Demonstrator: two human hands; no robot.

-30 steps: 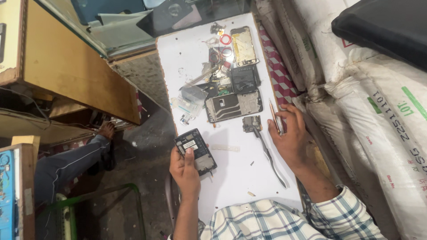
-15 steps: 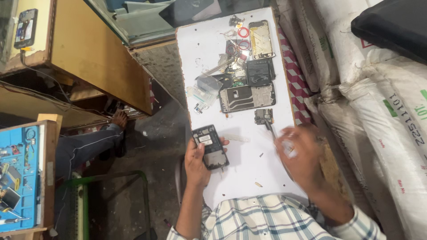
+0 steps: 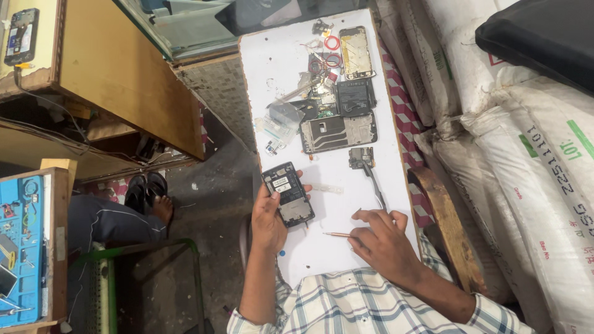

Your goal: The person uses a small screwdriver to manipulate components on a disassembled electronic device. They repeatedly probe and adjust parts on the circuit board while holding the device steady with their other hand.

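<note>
The left hand (image 3: 267, 213) is closed around a small black opened phone body (image 3: 288, 193), with the fingers wrapped on its left edge and the thumb on the lower part. The phone is lifted a little over the near left side of the white rectangular tabletop (image 3: 346, 247), its back side with a white label facing up. The right hand (image 3: 380, 238) rests on the tabletop with fingers bent, and it pinches a thin copper-coloured metal tool (image 3: 337, 234) whose tip points to the left, toward the phone but not touching it. Just beyond the right hand lie grey metal tweezers (image 3: 375, 185), with their far end beside a small dark electronic module (image 3: 361, 157). Further away lie a grey metal phone frame (image 3: 338, 132), a black flat battery (image 3: 354, 97) and a gold-coloured phone shell (image 3: 356, 52). On the left, near the floor, a person's foot in a black sandal (image 3: 147, 193) is visible.
</note>
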